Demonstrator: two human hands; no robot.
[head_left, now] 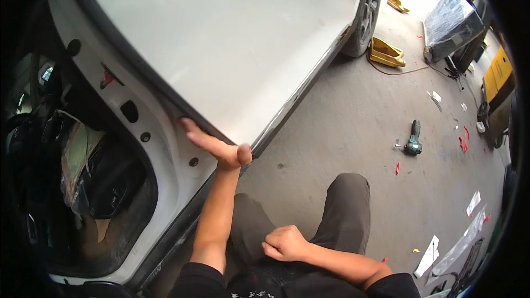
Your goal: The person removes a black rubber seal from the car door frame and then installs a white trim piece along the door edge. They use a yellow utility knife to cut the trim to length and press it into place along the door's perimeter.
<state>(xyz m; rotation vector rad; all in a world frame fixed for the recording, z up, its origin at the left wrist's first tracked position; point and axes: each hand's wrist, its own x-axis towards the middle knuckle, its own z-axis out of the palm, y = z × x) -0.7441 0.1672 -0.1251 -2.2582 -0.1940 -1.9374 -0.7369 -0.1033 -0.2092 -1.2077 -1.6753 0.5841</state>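
I note L hand [218,146] open, apparently braced vs. lower corner of white car door [221,66], prob. to steady it, R hand [286,244] loosely fisted, seemingly empty, back from door, w/ power driver [414,139] on floor [342,121] right of door, prob. for reach.

Grey floor [337,127], green-and-black power tool [414,143], yellow pieces [387,61], red scraps [397,169], white slips [425,256]
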